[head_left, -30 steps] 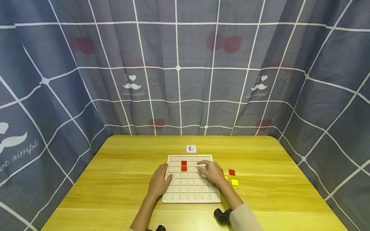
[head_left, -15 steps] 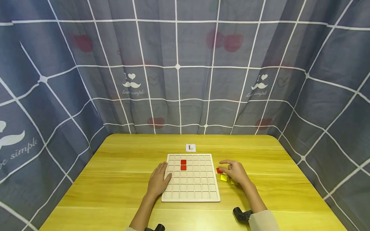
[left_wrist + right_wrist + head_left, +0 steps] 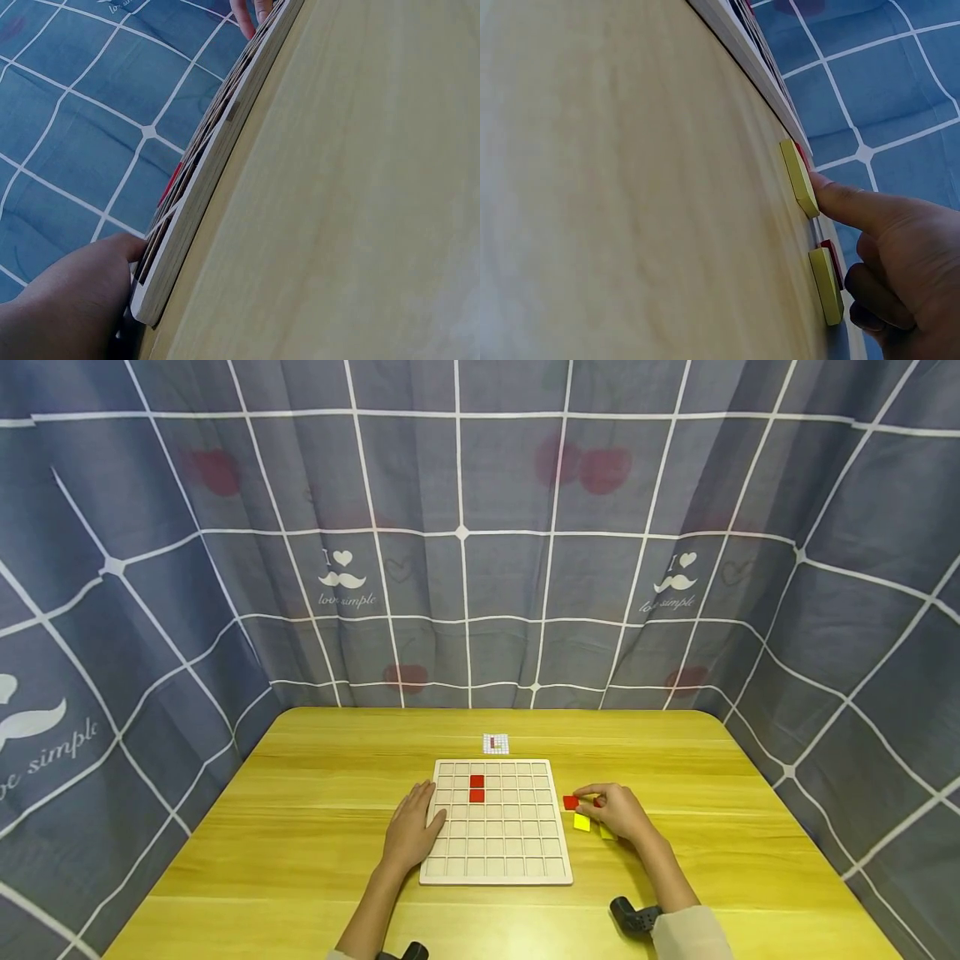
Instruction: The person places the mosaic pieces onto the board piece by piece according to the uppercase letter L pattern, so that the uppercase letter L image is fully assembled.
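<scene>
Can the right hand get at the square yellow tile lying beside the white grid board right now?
Probably yes. The right hand rests on the table just past the square yellow tile, and nothing lies between them; the white grid board sits off to its side.

Curtain (image 3: 480, 527) printed with white "I", a heart and a moustache above the words "love simple", readable twice on the back panel, partly as "ve simple" at the left edge, small card (image 3: 495, 743) markings unreadable
</scene>
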